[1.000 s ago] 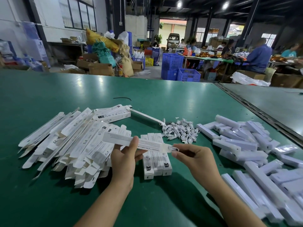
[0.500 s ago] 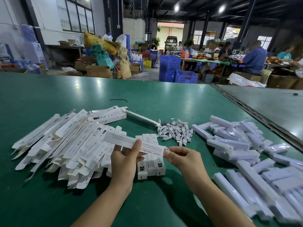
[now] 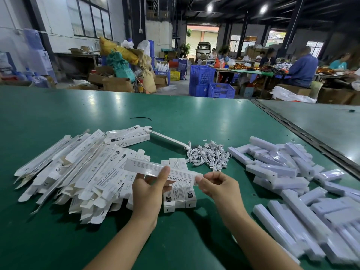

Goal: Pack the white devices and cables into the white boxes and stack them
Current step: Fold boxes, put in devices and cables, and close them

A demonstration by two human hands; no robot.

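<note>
My left hand [image 3: 150,189] grips a long white box [image 3: 144,167] printed with small text, held level above the green table [image 3: 194,123]. My right hand [image 3: 215,185] pinches the right end of the same box. Under the hands three packed boxes [image 3: 179,193] lie side by side. A heap of flat, unfolded white boxes [image 3: 78,168] covers the table to the left. A tangle of white cables [image 3: 209,155] lies behind the hands. To the right, white bar-shaped devices [image 3: 288,172] in clear wrap are piled up.
A black tie or wire scrap [image 3: 140,118] lies farther back on the table. A dark seam [image 3: 303,131] separates this table from another at the right. Beyond are blue crates [image 3: 202,78], cardboard boxes, sacks, and seated people working at far tables.
My right hand has pushed in at the box's right end; the small white loop seen there a second ago is out of sight. The camera has drifted slightly.
</note>
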